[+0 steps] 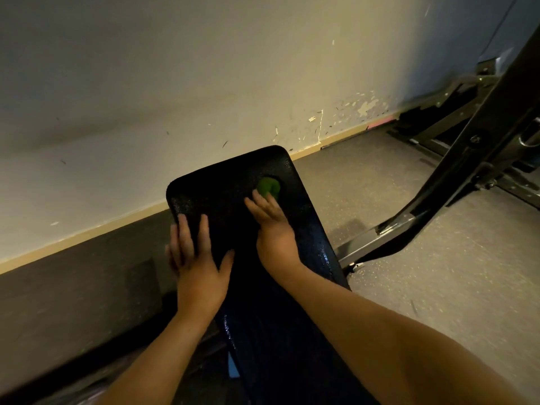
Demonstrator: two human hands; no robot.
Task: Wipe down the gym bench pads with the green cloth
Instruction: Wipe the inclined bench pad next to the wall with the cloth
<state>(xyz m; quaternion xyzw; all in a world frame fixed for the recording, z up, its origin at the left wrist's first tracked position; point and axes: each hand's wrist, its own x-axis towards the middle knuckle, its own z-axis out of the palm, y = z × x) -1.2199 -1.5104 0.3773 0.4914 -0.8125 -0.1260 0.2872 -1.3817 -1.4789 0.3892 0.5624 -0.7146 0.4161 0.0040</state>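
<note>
right hand pins the soft, limp green cloth under straight fingers; looks best pressed from above. left hand lies flat, fingers splayed on the pad.

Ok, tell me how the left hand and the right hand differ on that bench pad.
The left hand lies flat and bare on the bench pad, fingers spread; the right hand presses the green cloth against it. The left hand sits at the pad's left edge, nearer the person; the right hand reaches farther up, toward the right side. Both rest palm down on the same black pad.
</note>
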